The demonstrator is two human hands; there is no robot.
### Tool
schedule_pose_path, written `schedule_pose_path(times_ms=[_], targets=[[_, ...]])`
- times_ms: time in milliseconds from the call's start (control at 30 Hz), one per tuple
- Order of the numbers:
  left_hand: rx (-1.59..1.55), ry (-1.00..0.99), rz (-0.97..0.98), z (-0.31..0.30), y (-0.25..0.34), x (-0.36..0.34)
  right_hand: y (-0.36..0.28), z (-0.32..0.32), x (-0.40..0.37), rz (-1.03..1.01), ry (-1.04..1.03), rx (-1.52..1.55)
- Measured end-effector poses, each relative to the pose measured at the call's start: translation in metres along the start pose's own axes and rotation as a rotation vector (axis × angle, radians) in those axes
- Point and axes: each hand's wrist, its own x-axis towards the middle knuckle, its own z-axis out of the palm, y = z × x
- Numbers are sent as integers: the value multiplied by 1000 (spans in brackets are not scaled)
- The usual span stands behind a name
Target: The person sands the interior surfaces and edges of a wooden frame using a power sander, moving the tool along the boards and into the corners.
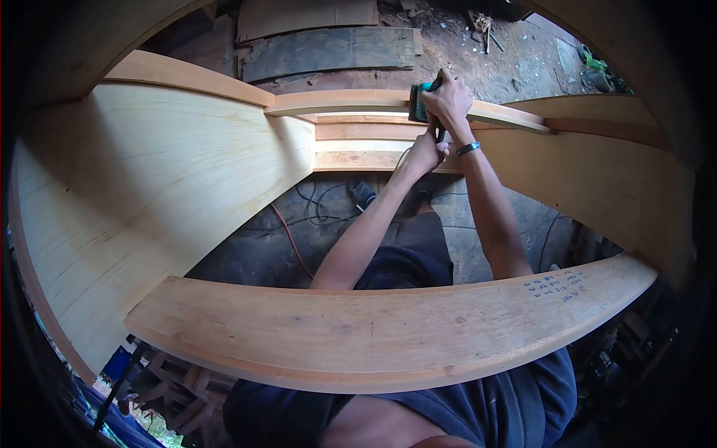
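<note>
A green and black power sander (417,103) rests with its flat pad against the pale wooden rail (343,101) across the far side of a wooden frame. My right hand (449,98), with a dark band at the wrist, is wrapped round the top of the sander's body. Lower down, my left hand (427,154) closes round the dark lower end of the same tool. The fingers of both hands are partly hidden by the tool and by each other.
Plywood side panels (179,149) stand left and right of me. A broad board (358,328) with blue handwriting crosses close to my chest. Cables (321,205) and a red cord (293,237) lie on the floor by my feet. Loose boards (328,54) lie beyond the rail.
</note>
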Motion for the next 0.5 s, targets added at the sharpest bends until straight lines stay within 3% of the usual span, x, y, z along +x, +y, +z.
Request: schedule_pose_path(times_ms=[300,500], targets=[[-181,141,-47,-72,-14,-39,-82,38,-19,-159,3,37],[-129,165,-78,-79,-12,-41,-91,35,-20,-178,-42,55]])
